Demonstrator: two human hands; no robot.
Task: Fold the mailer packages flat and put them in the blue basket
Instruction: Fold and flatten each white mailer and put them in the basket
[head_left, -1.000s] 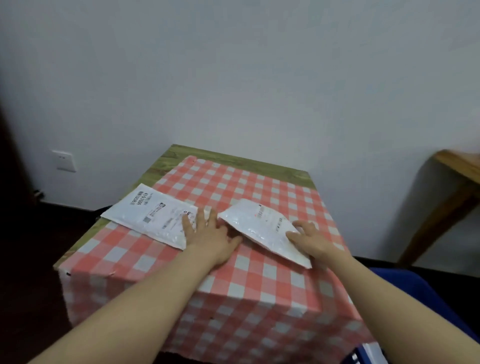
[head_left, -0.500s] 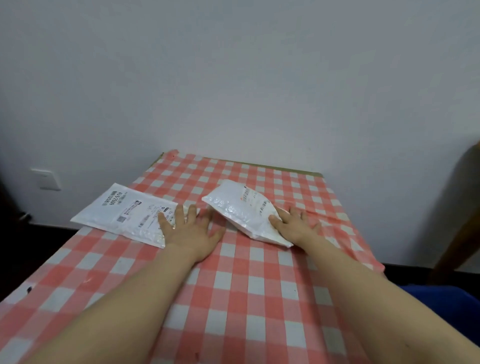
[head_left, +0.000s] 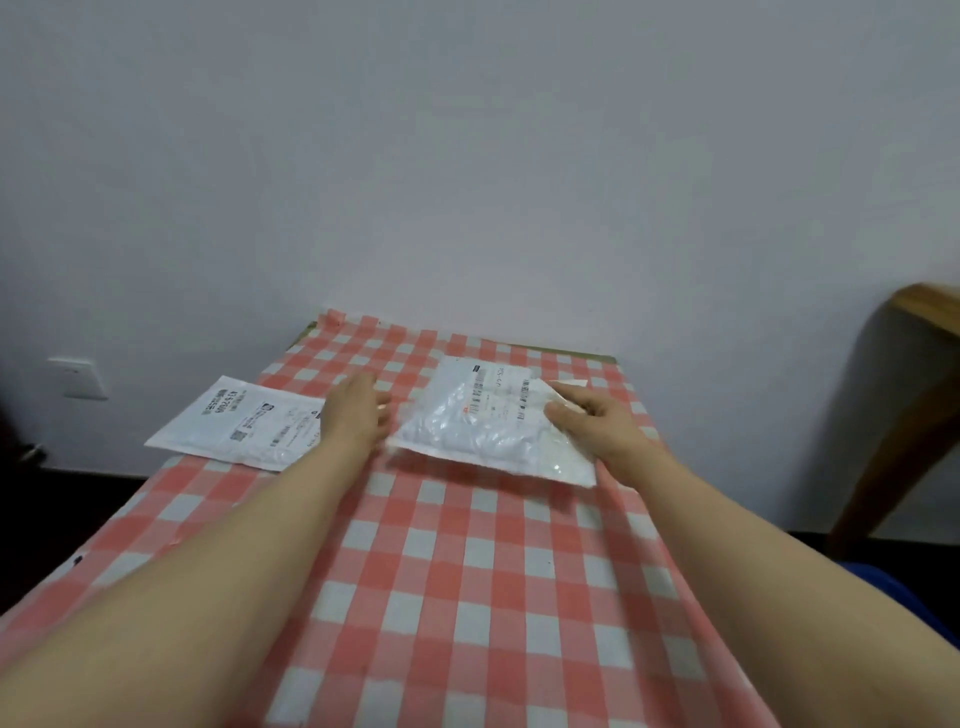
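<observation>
The right-hand mailer (head_left: 493, 426), lying on the checked tablecloth (head_left: 467, 571), was pinched at its right edge by the right hand (head_left: 597, 426); the left hand (head_left: 353, 415) was spread open beside its left edge, holding nothing. It was judged light, soft and slippery, best taken by opposite edges. A second mailer (head_left: 244, 426) lay flat to the left.

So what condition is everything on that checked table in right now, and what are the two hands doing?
Left mailer: flat on the tablecloth, unfolded, label up, not gripped.
Right mailer: puffy, unfolded, near edge raised off the cloth.
Left hand: open, fingers spread, between the two mailers.
Right hand: gripping the right mailer's right edge.
Tablecloth: spread out, slightly wrinkled.
Blue basket: only a sliver visible; contents hidden.
</observation>
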